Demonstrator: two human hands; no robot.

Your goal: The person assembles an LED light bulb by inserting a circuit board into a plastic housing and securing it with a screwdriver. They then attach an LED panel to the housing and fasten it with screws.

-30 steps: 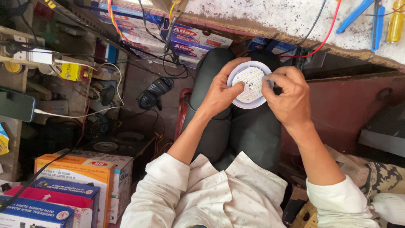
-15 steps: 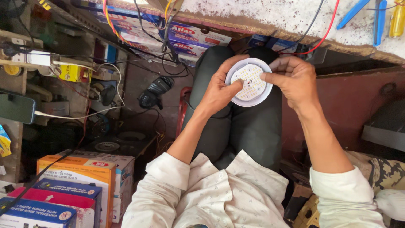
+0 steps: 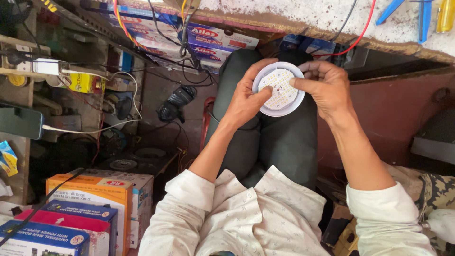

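Shirt: pale, small printed pattern, buttoned, sleeves rolled to the forearms; nearest the camera.
Boxes at lower left: stacked cartons in orange, white, blue and red, just beside the left elbow.
Lap: dark trousers, knees drawn together, beneath both forearms.
Left hand: wrapped on the left edge of the round lamp disc, thumb laid across its face, fingers curled behind the rim; grip closed, grasping the disc.
Right hand: on the right edge of the same disc, forefinger tip resting on the face, other fingers hooked over the upper rim; grip closed, grasping the disc.
Round lamp disc: white ring around a pale board dotted with small yellow chips, face turned up toward the camera, held between both hands above the knees, clear of the lap.
Black plug and cable: lying on the floor left of the left knee, near the left wrist.
Phone: dark, on the shelf at far left, white cable running from it.
Table: rough pale edge along the top, beyond the knees.
Wires: red, black and yellow, hanging over the table edge.
Blue tool handles: at top right on the table, well apart from the hands.
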